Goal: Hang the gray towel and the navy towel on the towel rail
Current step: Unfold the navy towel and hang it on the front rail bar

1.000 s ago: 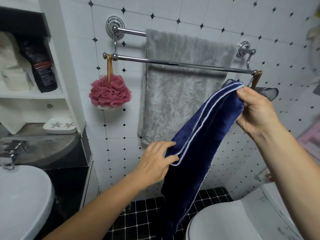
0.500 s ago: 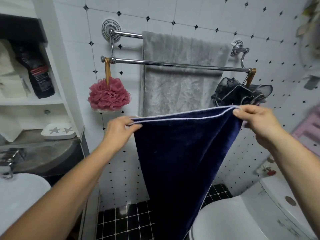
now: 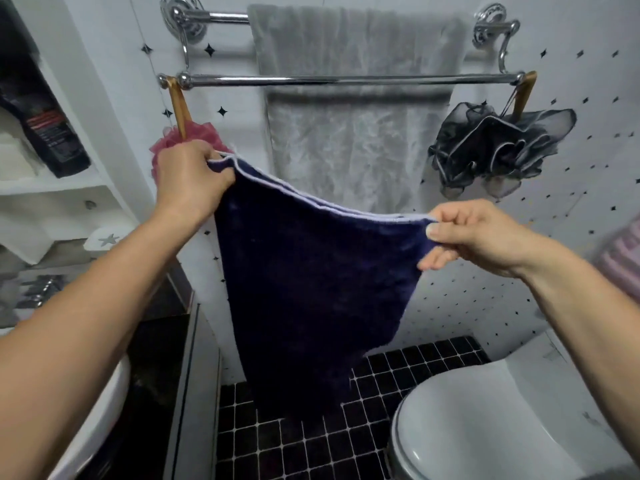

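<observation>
Your left fingers [image 3: 221, 173] were curled tight round one top corner of the navy towel [image 3: 311, 278], and your right fingers [image 3: 450, 214] pinched the other corner against the thumb, a lighter hold. So your left hand [image 3: 192, 183] and right hand [image 3: 485, 237] held the towel spread between them, its white-trimmed top edge sagging a little, the left corner higher than the right. The cloth hung in front of you, below the rail [image 3: 346, 79], its tail down over the black floor tiles beside the toilet [image 3: 485, 420]. The gray towel [image 3: 353, 133] was already draped over the rear bar [image 3: 221, 17], behind the bare front bar, so only the navy one was left to hang. You could have lost it in a few ways. The right pinch looked thin, and a quick lift might have pulled that corner free. Your left hand sat just beside the pink pouf [image 3: 162, 143], so raising it straight up could have knocked the pouf or snagged its strap; the black pouf [image 3: 498, 147] waited at the other end. A throw over the front bar could have dragged the gray towel askew, and an uneven overhang might have slid off the smooth chrome. As for writing, the dark bottle [image 3: 48, 129] on the shelf carried a label with red and pale lines, too blurred to read, and no brand showed anywhere.
</observation>
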